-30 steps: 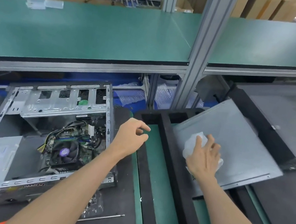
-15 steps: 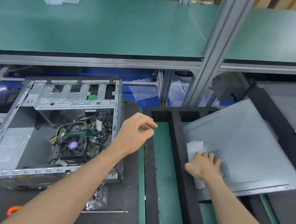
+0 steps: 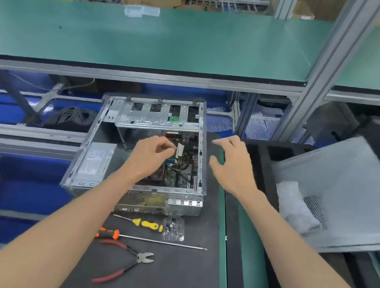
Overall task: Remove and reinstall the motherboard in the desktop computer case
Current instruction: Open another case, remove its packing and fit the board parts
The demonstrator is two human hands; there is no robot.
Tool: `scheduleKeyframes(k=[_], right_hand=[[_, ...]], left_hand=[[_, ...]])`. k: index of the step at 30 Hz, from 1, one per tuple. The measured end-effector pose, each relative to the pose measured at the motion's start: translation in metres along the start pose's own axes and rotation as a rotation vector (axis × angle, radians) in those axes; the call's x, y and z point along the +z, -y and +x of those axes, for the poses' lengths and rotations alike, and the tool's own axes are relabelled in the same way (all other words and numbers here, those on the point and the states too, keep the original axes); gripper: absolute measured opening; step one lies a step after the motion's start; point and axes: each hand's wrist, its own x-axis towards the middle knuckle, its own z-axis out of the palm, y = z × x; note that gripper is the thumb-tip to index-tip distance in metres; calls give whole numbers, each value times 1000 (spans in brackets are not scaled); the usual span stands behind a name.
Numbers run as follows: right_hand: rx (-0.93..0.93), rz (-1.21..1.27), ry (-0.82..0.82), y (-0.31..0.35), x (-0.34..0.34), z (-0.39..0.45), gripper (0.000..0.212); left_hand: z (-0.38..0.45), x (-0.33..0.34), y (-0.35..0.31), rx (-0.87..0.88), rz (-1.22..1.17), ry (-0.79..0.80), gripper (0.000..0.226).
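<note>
On the dark mat of the worktop (image 3: 175, 278), near edge, lie a yellow-handled screwdriver (image 3: 144, 223), a small clear bag of screws (image 3: 174, 228) just right of it, an orange-handled screwdriver (image 3: 134, 237) w/ long thin shaft, and red-handled cutters (image 3: 125, 265) w/ jaws slightly apart. Just behind them sits the computer case (image 3: 142, 153), bare sheet metal, side open upward, perforated drive cage across the far end, grey power supply box (image 3: 95, 161) at its left. Motherboard (image 3: 181, 167) is inside the case, right half, green board under a tangle of black, red and yellow cables; partly hidden by the left hand. Off to the right, a flat grey side panel (image 3: 351, 189) w/ a round vent grille rests tilted on black foam, a crumpled white cloth (image 3: 296, 205) lying on it. Left hand (image 3: 151, 156) hangs over the case interior, fingers curled, tips close together, holding nothing I can make out. Right hand (image 3: 232, 165) hovers by the case's right wall, fingers spread and relaxed, empty
</note>
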Motion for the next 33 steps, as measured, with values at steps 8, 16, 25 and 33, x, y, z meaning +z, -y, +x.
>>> scheduleKeyframes(k=[8,16,25,33], right_hand=[[-467,-30,231,114,57,-40,13],[-519,-580,717,116,136,-78,23],[-402,-674,747,99,168,-86,27],[-424,-449,660,117,115,-76,25]], left_hand=[[-42,-38,54,72,241,89,6],[-50,-40,85,122,415,113,43],[-49,-42,86,136,402,182,48],[-46,-45,84,93,273,149,24]])
